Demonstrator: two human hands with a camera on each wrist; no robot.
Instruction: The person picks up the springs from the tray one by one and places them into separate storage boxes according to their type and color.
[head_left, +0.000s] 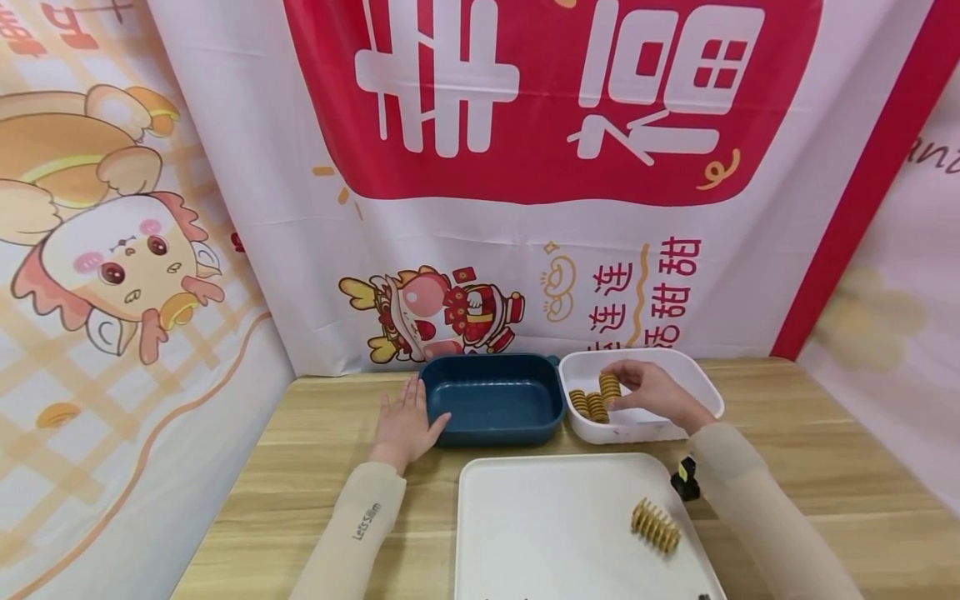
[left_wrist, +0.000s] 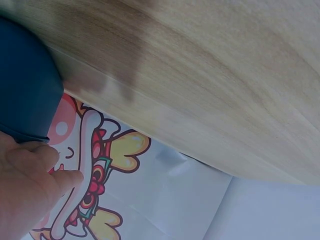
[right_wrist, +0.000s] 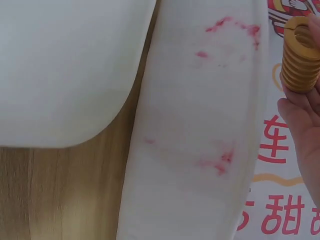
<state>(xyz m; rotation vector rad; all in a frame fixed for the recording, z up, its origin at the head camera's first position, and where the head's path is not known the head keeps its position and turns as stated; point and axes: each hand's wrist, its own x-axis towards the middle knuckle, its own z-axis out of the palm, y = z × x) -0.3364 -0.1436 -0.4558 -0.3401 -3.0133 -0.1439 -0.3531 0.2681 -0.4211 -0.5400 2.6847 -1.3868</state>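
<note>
In the head view my right hand [head_left: 651, 393] pinches a gold coil spring [head_left: 610, 387] between thumb and fingers, over the left part of a white bin [head_left: 693, 379]. The same spring [right_wrist: 301, 57] stands at the upper right edge of the right wrist view. Two similar springs [head_left: 588, 406] lie side by side in that bin. My left hand [head_left: 405, 422] rests against the left end of a dark blue bin [head_left: 495, 433], fingers extended and thumb on the near rim. In the left wrist view, part of the left hand [left_wrist: 30, 182] shows beside the blue wall.
Nearer to me lies a white tray [head_left: 547, 525] with another gold spring [head_left: 655, 527] on its right side. A small black object [head_left: 686, 480] sits at the tray's right edge, by my right sleeve. Behind the wooden table [head_left: 330, 450] hangs a printed cloth [head_left: 315, 317].
</note>
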